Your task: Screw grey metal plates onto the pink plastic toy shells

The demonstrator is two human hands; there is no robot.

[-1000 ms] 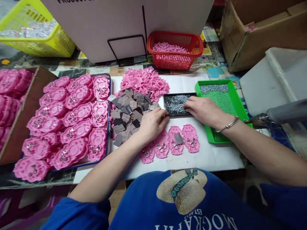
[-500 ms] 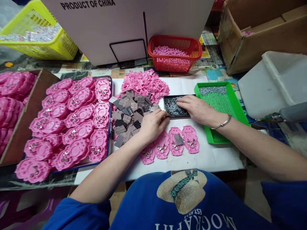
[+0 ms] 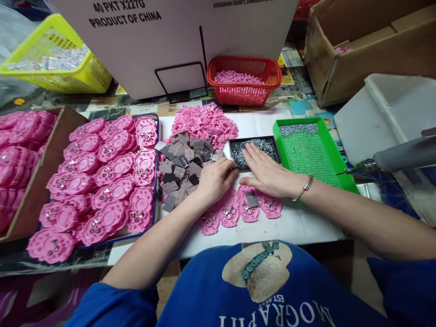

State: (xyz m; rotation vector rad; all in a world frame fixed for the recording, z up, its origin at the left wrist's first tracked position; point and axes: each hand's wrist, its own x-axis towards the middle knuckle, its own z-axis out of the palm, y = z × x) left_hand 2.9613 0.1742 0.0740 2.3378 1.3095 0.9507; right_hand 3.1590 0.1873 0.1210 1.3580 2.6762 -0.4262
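A shallow black tray [image 3: 277, 152] of small silver screws [image 3: 240, 150] lies in the middle of the white work surface. My left hand [image 3: 218, 178] is closed at the tray's near left corner, fingertips pinching its edge. Flat over the screws and the near rim rests my right hand [image 3: 269, 175], its fingers stretched out and the thumb apart. Nearer me is a row of several pink plastic casings [image 3: 229, 209] with shiny metal pieces; one carries a grey plate [image 3: 252, 200]. The right hand partly hides the rightmost casing.
Grey plates [image 3: 180, 172] and pink parts [image 3: 204, 122] are heaped left of the tray. A green tray [image 3: 344, 168] with rows of screws stands right, beside an electric screwdriver [image 3: 402, 154]. Pink casings fill a blue-rimmed tray [image 3: 157, 150] at left. A red basket [image 3: 245, 95] stands behind.
My right hand has slid left and toward me, its fingers now straightened flat over the screws. The left hand stays at the tray's corner. The whole view has shifted slightly.
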